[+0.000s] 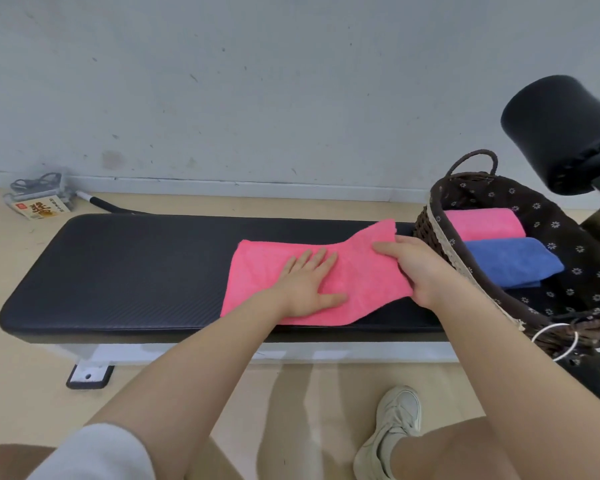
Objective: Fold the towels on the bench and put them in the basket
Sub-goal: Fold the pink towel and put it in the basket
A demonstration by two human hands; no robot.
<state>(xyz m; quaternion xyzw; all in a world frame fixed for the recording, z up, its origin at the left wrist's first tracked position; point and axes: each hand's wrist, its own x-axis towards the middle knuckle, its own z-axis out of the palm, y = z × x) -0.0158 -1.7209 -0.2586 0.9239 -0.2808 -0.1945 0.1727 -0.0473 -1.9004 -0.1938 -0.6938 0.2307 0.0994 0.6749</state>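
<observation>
Pink terry is pinched at its right edge by the right hand (418, 271), fingers (383, 250) curled round the lifted flap, while the left hand (307, 284) lies flat on the cloth with its fingers straight, pinning it. To fold well, I'd keep that palm as the anchor, carry the flap across and line up the edges. That pink towel (361, 278) sits on the black desk (118, 268), just beside the basket (437, 237), which holds a folded pink towel (482, 223) and blue towel (510, 261).
</observation>
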